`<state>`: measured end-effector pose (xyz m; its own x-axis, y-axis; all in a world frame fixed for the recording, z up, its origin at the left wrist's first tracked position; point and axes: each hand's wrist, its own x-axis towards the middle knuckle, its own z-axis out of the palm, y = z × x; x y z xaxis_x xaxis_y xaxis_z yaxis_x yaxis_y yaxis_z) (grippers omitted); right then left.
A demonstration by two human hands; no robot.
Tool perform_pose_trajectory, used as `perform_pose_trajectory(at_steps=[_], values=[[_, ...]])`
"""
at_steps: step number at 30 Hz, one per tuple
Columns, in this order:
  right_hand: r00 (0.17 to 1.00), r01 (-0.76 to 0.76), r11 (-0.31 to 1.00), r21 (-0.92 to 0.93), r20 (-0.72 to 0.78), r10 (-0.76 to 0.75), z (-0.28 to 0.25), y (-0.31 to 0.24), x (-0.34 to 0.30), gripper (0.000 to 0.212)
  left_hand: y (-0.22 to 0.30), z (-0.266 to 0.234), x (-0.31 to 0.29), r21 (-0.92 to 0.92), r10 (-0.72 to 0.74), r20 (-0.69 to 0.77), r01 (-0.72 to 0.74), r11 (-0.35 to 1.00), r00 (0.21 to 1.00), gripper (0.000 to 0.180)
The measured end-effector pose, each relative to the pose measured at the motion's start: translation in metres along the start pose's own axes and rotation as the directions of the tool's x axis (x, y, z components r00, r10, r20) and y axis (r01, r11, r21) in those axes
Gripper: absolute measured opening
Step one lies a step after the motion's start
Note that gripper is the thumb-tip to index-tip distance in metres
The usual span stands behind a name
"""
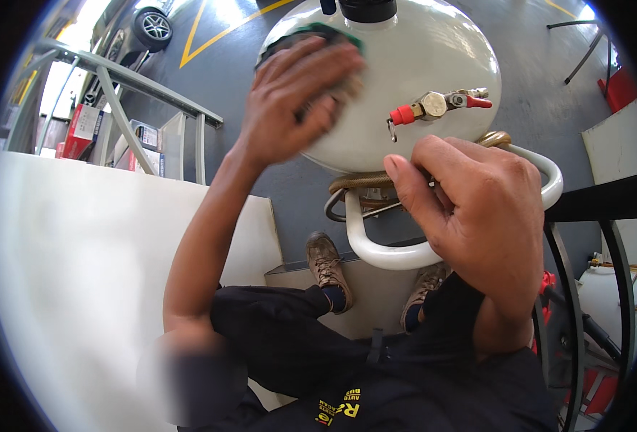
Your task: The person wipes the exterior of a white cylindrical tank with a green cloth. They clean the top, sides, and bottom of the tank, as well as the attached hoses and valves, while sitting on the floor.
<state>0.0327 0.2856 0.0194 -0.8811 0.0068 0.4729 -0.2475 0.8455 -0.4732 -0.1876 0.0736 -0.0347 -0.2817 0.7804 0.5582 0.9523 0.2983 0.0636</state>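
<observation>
A rounded white tank (pixel 419 57) stands in front of me. My left hand (pixel 290 97), blurred by motion, presses a dark rag with a green edge (pixel 333 33) against the tank's upper left side. Nearer to me my right hand (pixel 473 205) is loosely curled above the tank's white tubular handle (pixel 387 253), with thumb and fingers drawn in; its palm side is hidden. Just beyond that hand, a brass valve fitting (pixel 434 106) with a red cap and a red lever juts from the tank. A brown hose (pixel 365 180) lies along the handle's base.
A black cylindrical fitting (pixel 367 9) tops the tank. At left are a white panel (pixel 117 252), a grey metal frame (pixel 120 83) and red-and-white boxes (pixel 84 129). A black metal frame (pixel 610 209) stands at right. My shoes (pixel 326 263) are below the handle.
</observation>
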Motion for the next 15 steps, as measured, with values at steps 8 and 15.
perform_pose_trajectory(at_steps=[8, 15], values=[[1.0, -0.003, 1.0, -0.012, 0.006, 0.003, -0.001, 0.002, -0.002, 0.035, 0.041, 0.011, -0.005, 0.097, 0.031, 0.018, -0.033, 0.995, 0.999, 0.049], [1.0, 0.009, 1.0, 0.022, -0.007, -0.009, 0.002, -0.002, -0.002, 0.034, -0.029, 0.004, -0.021, -0.11, -0.107, -0.143, 0.092, 0.99, 0.984, 0.05]])
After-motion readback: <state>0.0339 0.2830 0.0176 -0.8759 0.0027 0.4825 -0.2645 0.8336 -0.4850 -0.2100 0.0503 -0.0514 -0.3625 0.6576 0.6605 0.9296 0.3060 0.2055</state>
